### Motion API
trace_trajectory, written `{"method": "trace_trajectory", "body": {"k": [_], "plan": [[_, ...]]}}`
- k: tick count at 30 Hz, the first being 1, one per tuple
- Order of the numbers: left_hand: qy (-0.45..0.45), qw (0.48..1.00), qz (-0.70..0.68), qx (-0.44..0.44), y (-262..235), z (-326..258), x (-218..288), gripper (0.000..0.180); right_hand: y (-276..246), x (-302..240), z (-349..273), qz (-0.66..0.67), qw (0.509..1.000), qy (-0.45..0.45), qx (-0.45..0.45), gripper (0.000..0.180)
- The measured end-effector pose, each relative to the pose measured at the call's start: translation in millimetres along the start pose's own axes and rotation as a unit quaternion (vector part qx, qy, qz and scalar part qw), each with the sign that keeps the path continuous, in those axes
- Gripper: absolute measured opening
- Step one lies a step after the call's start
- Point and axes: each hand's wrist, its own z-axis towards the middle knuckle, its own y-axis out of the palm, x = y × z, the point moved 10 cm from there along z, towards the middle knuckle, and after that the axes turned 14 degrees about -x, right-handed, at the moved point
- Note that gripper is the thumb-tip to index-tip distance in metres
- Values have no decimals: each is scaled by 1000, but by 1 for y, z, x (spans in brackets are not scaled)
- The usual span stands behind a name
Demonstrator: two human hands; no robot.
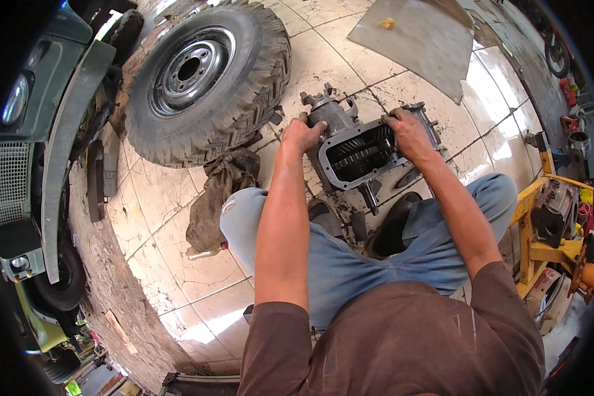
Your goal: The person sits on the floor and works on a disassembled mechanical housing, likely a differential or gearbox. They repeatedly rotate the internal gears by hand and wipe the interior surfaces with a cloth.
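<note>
In front of my feet a grey metal gearbox [336, 168] rests on the tiled floor, its open side facing up at me. Inside the rim a row of dark gears [363, 155] shows, and a splined shaft [369, 197] sticks out on the near side. My left hand [301, 136] grips the left end of the housing, thumb on top and the other fingers partly hidden behind it. On the right, my right hand [410, 136] holds the upper right edge of the case, its fingers bent over the rim. A forked fitting [318, 97] stands out at the far left end.
A large wheel with a knobbly tyre [270, 72] lies flat at the far left. Below it is a crumpled dirty cloth [223, 188]. A flat sheet [422, 39] lies at the far right. A yellow stand [538, 244] bearing a metal part is to the right; a vehicle front [20, 165] fills the left.
</note>
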Motion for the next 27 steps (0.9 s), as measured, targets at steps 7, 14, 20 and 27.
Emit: {"method": "trace_trajectory", "body": {"k": [7,14,20,27], "plan": [[13,1000,18,22,0,3,-7,83,13,-72,16,40,989,-138,-45,34],[7,1000,26,10,-2,-1,-1,87,10,13,-4,50,998,8,-27,41],[10,1000,6,-9,-3,-10,4,89,15,-51,10,66,990,-117,-51,42],[33,999,-9,-1,-1,-6,12,90,15,60,-31,0,996,94,2,31]]}}
